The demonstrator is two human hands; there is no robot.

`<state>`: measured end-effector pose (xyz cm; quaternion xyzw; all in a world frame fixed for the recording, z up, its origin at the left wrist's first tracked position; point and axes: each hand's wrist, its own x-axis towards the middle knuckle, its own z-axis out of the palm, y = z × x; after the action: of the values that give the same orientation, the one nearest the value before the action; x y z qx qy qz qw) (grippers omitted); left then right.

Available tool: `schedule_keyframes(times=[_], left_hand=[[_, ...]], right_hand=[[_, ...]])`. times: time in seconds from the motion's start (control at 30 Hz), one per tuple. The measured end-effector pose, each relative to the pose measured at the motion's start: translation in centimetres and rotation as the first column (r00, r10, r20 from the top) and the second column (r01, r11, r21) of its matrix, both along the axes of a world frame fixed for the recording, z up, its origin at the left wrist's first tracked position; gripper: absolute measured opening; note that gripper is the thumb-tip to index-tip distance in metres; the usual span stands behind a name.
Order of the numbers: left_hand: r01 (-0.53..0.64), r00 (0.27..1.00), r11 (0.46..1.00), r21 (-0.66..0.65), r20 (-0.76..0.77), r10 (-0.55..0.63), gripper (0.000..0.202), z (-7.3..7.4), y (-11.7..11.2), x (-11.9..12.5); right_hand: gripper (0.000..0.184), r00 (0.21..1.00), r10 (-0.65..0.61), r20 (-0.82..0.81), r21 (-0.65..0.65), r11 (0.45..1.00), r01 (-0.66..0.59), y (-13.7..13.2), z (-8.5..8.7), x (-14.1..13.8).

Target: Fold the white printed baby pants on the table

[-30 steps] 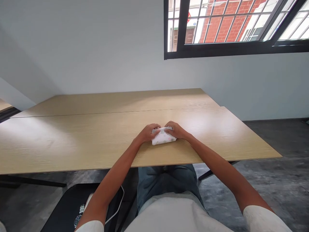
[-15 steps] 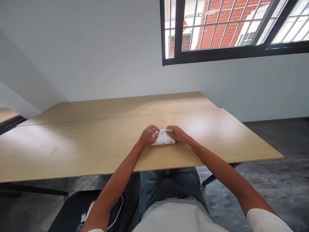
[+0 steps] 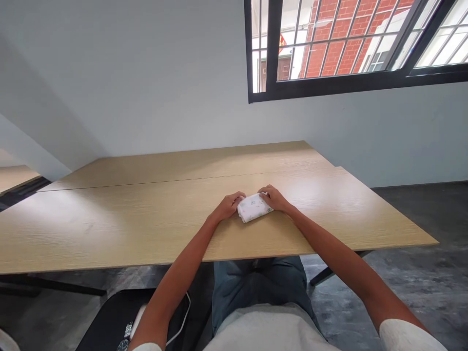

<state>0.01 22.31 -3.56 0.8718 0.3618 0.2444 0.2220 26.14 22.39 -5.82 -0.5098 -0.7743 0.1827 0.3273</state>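
A small folded white cloth (image 3: 253, 207) with a scattered print lies near the front edge of the wooden table (image 3: 146, 219), turned at a slant. My left hand (image 3: 229, 205) closes on its left end with curled fingers. At the opposite end, my right hand (image 3: 274, 198) grips the upper right corner, thumb on top and fingers behind. The undersides of the fingers are hidden.
Beneath the table's front edge stands a black chair (image 3: 109, 321) with a white cable (image 3: 182, 321) and a wristwatch (image 3: 126, 336) on it. A barred window (image 3: 340, 44) is set in the wall behind.
The cloth has tilted, its right end now higher, and sits slightly farther right. My left hand has slid toward its left end; my right hand has shifted a little right and up.
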Motion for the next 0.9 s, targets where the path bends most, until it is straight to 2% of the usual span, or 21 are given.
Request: schedule_keyframes(times=[0.1, 0.2, 0.37, 0.43, 0.5, 0.57, 0.67, 0.8, 0.9], left_hand=[[-0.010, 0.999, 0.999, -0.033, -0.048, 0.009, 0.036, 1.1, 0.9, 0.6], [-0.033, 0.998, 0.998, -0.056, -0.062, 0.030, 0.037, 1.6, 1.5, 1.5], [-0.040, 0.998, 0.998, -0.043, -0.051, 0.038, 0.036, 0.9, 0.7, 2.7], [-0.057, 0.998, 0.998, -0.037, -0.036, 0.056, 0.035, 0.5, 0.3, 2.8], [-0.073, 0.997, 0.996, -0.050, -0.016, 0.072, 0.032, 0.3, 0.1, 2.8], [-0.082, 0.997, 0.994, -0.071, 0.006, 0.083, 0.030, 0.2, 0.1, 2.7], [-0.075, 0.996, 0.992, -0.099, 0.045, 0.080, 0.030, 0.1, 0.0, 2.5], [-0.107, 0.985, 0.975, -0.197, 0.114, 0.131, 0.028, -0.2, -0.1, 2.0], [-0.125, 0.974, 0.945, -0.303, 0.145, 0.176, 0.019, -1.0, 0.4, 1.6]], right_hand=[[0.016, 0.999, -0.025, -0.046, 0.002, 1.000, 0.025, 0.2, -0.1, 0.4], [0.016, 0.997, -0.004, -0.074, 0.004, 1.000, 0.004, -0.2, -0.3, 0.2], [0.024, 0.995, 0.028, -0.100, 0.015, 1.000, -0.026, -1.0, -0.6, -0.6], [0.024, 0.994, 0.009, -0.108, 0.002, 1.000, -0.009, -0.3, -0.4, -0.5], [0.020, 0.994, -0.018, -0.104, -0.019, 1.000, 0.016, 1.7, 0.4, 0.0], [0.012, 0.995, -0.053, -0.082, -0.039, 0.998, 0.050, 5.0, 2.0, 0.9], [0.004, 0.992, -0.122, -0.018, -0.068, 0.990, 0.121, 12.3, 5.9, 2.8], [0.008, 0.967, -0.246, 0.073, -0.066, 0.966, 0.251, 24.0, 13.0, 5.2], [0.014, 0.943, -0.328, 0.062, 0.012, 0.945, 0.328, 32.3, 18.6, 6.1]])
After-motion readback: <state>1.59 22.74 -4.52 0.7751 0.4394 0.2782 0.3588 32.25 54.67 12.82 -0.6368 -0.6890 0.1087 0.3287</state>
